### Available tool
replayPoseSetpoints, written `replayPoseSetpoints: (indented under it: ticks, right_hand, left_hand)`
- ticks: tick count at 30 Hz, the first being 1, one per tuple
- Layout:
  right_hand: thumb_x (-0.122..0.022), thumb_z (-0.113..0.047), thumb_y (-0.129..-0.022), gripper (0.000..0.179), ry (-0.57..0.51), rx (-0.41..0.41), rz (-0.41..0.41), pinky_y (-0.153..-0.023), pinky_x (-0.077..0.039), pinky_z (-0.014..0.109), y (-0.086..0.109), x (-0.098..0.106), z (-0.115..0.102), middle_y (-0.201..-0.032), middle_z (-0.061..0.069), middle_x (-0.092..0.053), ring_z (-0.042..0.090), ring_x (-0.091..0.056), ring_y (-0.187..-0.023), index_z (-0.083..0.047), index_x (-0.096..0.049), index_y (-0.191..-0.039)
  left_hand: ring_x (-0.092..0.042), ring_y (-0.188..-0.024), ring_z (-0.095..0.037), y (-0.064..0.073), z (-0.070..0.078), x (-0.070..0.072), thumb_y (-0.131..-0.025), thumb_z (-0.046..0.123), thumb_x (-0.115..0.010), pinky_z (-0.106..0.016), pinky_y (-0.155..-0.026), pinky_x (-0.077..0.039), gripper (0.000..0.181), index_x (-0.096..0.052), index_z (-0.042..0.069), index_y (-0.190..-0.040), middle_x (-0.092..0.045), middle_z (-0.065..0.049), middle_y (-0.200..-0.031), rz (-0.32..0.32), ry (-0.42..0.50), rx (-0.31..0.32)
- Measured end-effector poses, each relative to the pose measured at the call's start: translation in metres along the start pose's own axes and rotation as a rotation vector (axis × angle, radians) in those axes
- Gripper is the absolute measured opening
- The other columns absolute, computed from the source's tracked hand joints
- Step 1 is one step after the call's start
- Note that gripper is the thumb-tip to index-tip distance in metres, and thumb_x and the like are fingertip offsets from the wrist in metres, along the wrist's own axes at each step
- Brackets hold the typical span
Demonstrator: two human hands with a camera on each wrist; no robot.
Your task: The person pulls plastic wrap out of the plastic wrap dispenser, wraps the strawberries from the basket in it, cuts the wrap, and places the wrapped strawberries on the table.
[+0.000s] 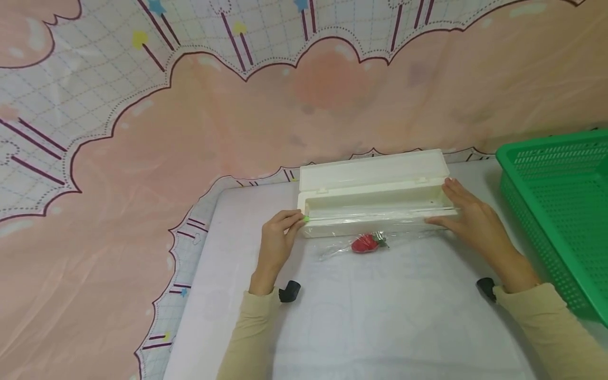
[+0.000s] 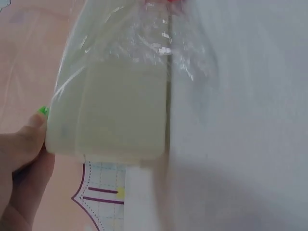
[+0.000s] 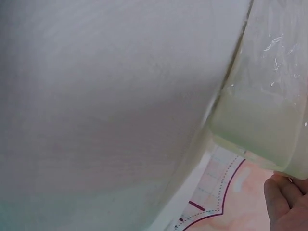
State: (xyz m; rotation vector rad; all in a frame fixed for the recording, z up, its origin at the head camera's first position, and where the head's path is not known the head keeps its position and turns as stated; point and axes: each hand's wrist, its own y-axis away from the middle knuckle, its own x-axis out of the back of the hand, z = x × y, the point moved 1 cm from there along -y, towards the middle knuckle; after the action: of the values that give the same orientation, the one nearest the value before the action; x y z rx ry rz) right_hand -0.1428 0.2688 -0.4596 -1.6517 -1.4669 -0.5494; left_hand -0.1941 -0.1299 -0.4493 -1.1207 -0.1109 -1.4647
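A long white cling film dispenser (image 1: 361, 228) lies across the table with its lid (image 1: 372, 170) swung back. Clear film (image 2: 130, 43) drapes over its front wall. Just in front, on the table side, a red strawberry (image 1: 364, 243) with green leaves shows under the loose film. At the dispenser's left front corner, my left hand (image 1: 277, 240) pinches a small green slider (image 1: 306, 218) between thumb and fingers. My right hand (image 1: 480, 227) holds the right end, thumb along the front and fingers at the end wall. Only fingertips of this hand appear in the right wrist view.
A green perforated plastic basket (image 1: 551, 211) stands to the right, close beside my right forearm. The white table (image 1: 380, 316) ends at a patterned pink cloth (image 1: 228, 126) behind and to the left. Black wrist cameras (image 1: 290, 291) sit at both cuffs.
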Motion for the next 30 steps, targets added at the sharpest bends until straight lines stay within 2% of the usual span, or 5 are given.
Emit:
replayPoseSetpoints:
  ticks: [5, 10, 14, 19, 30]
  right_hand:
    - [-0.085, -0.027, -0.076, 0.092, -0.015, 0.016, 0.004, -0.1, -0.037, 0.066, 0.0004, 0.0003, 0.0, -0.157, 0.021, -0.031, 0.042, -0.032, -0.143, 0.005, -0.038, -0.148]
    - [-0.086, -0.026, -0.075, 0.091, -0.019, 0.014, 0.005, -0.1, -0.037, 0.066, -0.0003, 0.0013, -0.0019, -0.157, 0.021, -0.032, 0.043, -0.033, -0.142, 0.005, -0.039, -0.147]
    - [-0.086, -0.024, -0.075, 0.092, -0.017, 0.011, 0.006, -0.102, -0.036, 0.065, 0.0003, 0.0006, -0.0015, -0.157, 0.022, -0.032, 0.041, -0.032, -0.143, 0.007, -0.039, -0.146]
    - [-0.085, -0.028, -0.077, 0.093, -0.045, 0.003, -0.013, -0.108, -0.031, 0.063, 0.0016, -0.0004, -0.0003, -0.158, 0.022, -0.029, 0.038, -0.026, -0.147, 0.007, -0.036, -0.148]
    - [-0.082, -0.024, -0.08, 0.09, -0.043, 0.013, -0.041, -0.111, -0.028, 0.063, 0.0029, 0.001, -0.0007, -0.159, 0.023, -0.026, 0.038, -0.022, -0.149, 0.008, -0.033, -0.149]
  left_hand:
    - [-0.071, -0.102, -0.026, -0.0005, -0.0045, 0.0043, -0.088, 0.007, -0.072, -0.024, -0.084, -0.058, 0.016, -0.076, -0.003, -0.1, -0.072, -0.013, -0.107, -0.021, 0.03, 0.009]
    - [-0.071, -0.102, -0.026, -0.0011, -0.0078, 0.0047, -0.088, 0.006, -0.071, -0.022, -0.082, -0.058, 0.015, -0.076, -0.003, -0.1, -0.072, -0.013, -0.108, -0.02, 0.098, 0.029]
    - [-0.07, -0.104, -0.025, -0.0004, -0.0079, 0.0032, -0.089, 0.007, -0.071, -0.021, -0.084, -0.057, 0.016, -0.076, -0.003, -0.101, -0.072, -0.013, -0.11, -0.025, 0.135, 0.07]
    - [-0.07, -0.105, -0.024, -0.0001, -0.0067, 0.003, -0.088, 0.007, -0.072, -0.02, -0.084, -0.056, 0.015, -0.076, -0.001, -0.1, -0.072, -0.012, -0.11, -0.028, 0.13, 0.112]
    - [-0.07, -0.104, -0.024, -0.0009, -0.0076, 0.0039, -0.087, 0.005, -0.072, -0.021, -0.084, -0.057, 0.015, -0.076, -0.001, -0.101, -0.071, -0.012, -0.112, -0.048, 0.165, 0.112]
